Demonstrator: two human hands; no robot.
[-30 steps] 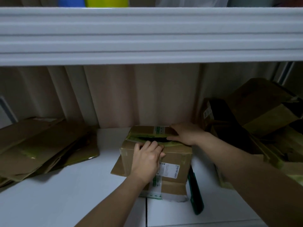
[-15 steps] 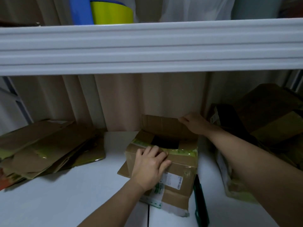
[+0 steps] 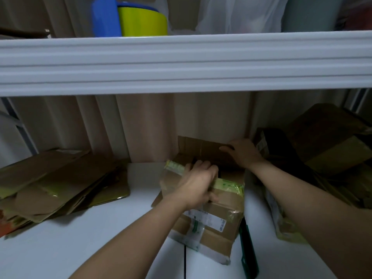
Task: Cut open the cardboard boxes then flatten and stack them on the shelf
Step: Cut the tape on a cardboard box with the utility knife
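Note:
A brown cardboard box (image 3: 221, 206) with green tape and a white label stands on the white shelf surface (image 3: 80, 238). Its far flap (image 3: 199, 147) is raised upright against the curtain. My right hand (image 3: 242, 153) holds that flap at its right end. My left hand (image 3: 199, 182) grips the near flap at the taped top edge, fingers curled over it and thumb on the front face. A dark green cutter (image 3: 248, 248) lies on the surface at the box's right side.
A pile of flattened cardboard (image 3: 60, 182) lies at the left. Several unflattened boxes (image 3: 326, 146) are heaped at the right. An upper white shelf board (image 3: 181, 63) spans the view, with a blue and yellow container (image 3: 132, 19) on it. A beige curtain hangs behind.
My right hand has lifted the far flap from flat to upright. My left hand moved from the box's front face up over the near flap's edge. The view tilted upward.

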